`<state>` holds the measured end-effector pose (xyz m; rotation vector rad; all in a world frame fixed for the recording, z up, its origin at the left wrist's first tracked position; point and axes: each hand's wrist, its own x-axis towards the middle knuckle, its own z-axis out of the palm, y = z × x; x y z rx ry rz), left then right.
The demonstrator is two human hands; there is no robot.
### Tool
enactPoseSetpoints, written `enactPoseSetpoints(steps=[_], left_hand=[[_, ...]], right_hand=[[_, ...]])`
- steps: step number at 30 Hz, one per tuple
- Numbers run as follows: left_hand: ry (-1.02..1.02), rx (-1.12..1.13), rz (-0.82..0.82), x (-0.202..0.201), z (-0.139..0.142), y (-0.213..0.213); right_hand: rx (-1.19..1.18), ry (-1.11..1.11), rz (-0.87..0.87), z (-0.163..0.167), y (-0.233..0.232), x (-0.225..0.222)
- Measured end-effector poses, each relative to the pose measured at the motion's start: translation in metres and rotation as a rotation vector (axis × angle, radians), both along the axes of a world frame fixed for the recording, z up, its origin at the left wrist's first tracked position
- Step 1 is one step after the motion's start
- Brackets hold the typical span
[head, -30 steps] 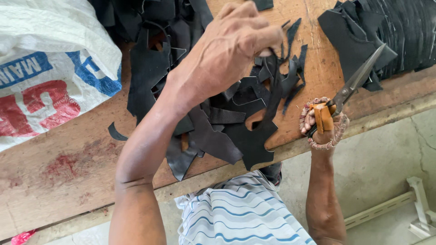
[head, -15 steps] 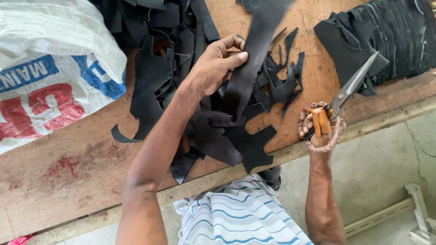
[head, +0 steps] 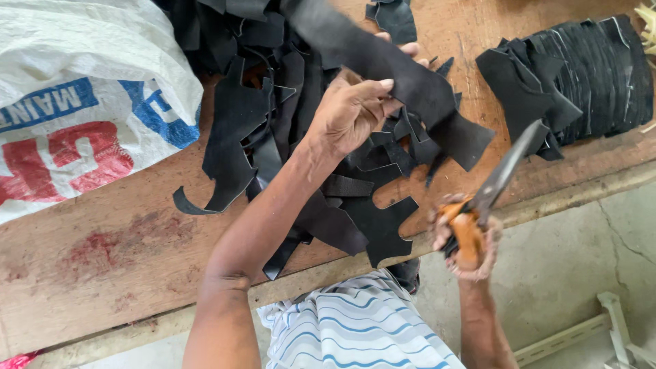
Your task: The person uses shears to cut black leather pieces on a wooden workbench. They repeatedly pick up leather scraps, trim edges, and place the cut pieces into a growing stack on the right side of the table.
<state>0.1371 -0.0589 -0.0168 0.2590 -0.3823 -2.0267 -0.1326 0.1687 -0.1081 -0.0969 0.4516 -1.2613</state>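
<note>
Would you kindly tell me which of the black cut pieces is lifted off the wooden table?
The long black strip pinched in the left hand; the other pieces lie in the scrap pile or the neat stack.

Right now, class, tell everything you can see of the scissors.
The scissors are metal, with long grey blades and orange-wrapped handles. The right hand grips the handles just off the table edge. The blades look shut and point up and right toward the black stack, touching nothing else.
</note>
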Motion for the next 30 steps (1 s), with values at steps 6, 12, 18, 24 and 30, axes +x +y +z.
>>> enactPoseSetpoints(steps=[6,12,18,24,30], left_hand=[[0.062,0.168,0.053,-0.007,-0.003,0.003],[0.097,0.171,0.005,-0.011,-0.011,0.012],[-0.022,0.254,0.210,0.005,-0.030,-0.007],[-0.155,0.209,0.238,0.031,-0.034,-0.025],[-0.485,0.123,0.284,0.047,-0.027,-0.026]], right_hand=[[-0.083,0.254,0.280,0.036,0.022,0.063],[-0.073,0.268,0.182,0.020,-0.007,0.068],[-0.081,0.591,-0.025,0.013,-0.021,0.029],[0.052,0.511,-0.059,0.037,-0.025,0.015],[0.105,0.481,-0.058,0.047,-0.028,0.016]])
